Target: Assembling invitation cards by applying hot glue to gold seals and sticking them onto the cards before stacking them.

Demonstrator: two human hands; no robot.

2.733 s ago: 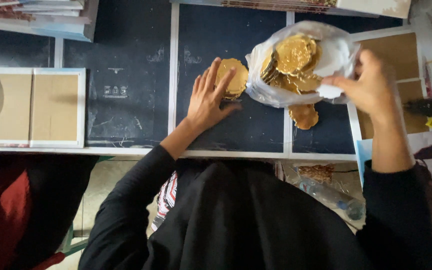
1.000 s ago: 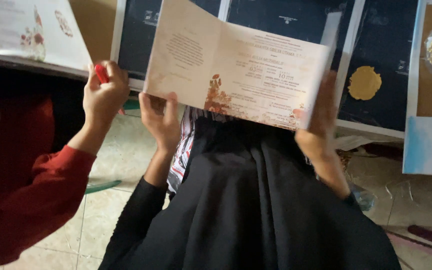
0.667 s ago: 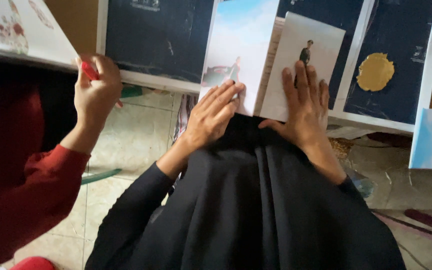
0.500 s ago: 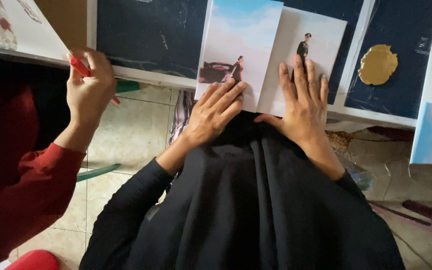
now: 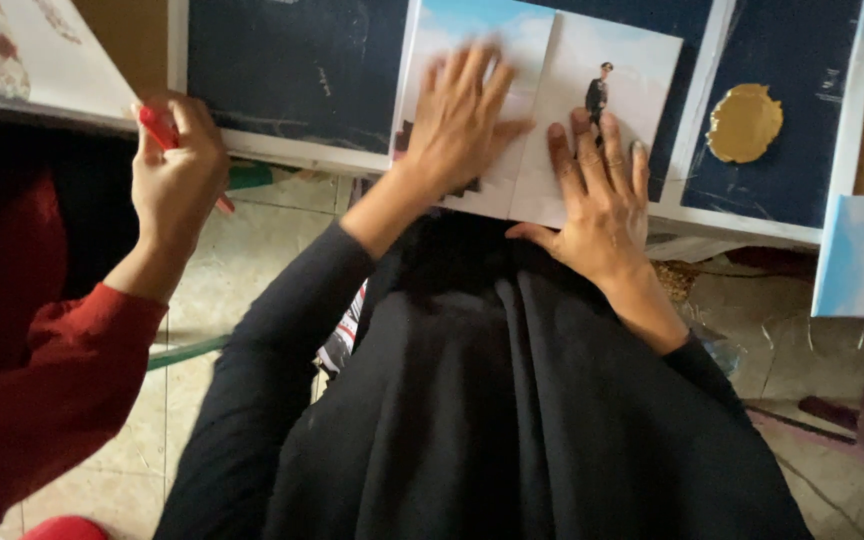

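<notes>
The folded picture card (image 5: pixel 542 120) lies flat on the dark table (image 5: pixel 292 70), under both palms. The left hand (image 5: pixel 462 115) presses its left panel with fingers spread; the right hand (image 5: pixel 597 195) flattens the right panel, fingers slightly apart. It looks like thin, light card that creases easily, best gripped at the edges beyond the fingertips. A gold wax-like seal (image 5: pixel 744 122) sits right of the fingers.
</notes>
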